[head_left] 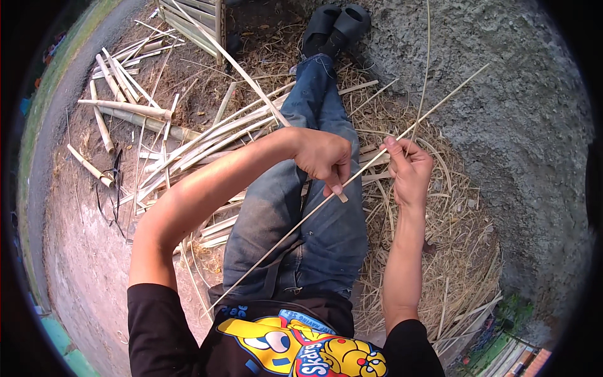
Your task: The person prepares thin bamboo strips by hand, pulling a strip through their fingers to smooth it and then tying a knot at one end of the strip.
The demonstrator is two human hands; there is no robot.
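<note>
A long, thin bamboo strip [270, 249] runs slantwise over my lap, from my waist to the upper right. My right hand [409, 168] is closed, pinching this strip between thumb and fingers. From that same hand a finer strand [427, 60] rises in a bend toward the top. My left hand [323, 157] is closed too, its fingertips pressed on the thin strip above my thighs. A wider flat bamboo strip [242, 74] comes down from the upper left and passes behind my left hand. A short pale end shows below those fingers; their grip is partly hidden.
My legs in jeans [270, 213] stretch forward, dark shoes [352, 24] crossed. Split bamboo strips [210, 139] and thicker bamboo pieces [135, 109] lie at left. Curly shavings [461, 232] cover the right ground beside a rough grey wall [515, 132]. A slatted bamboo frame [200, 22] stands far off.
</note>
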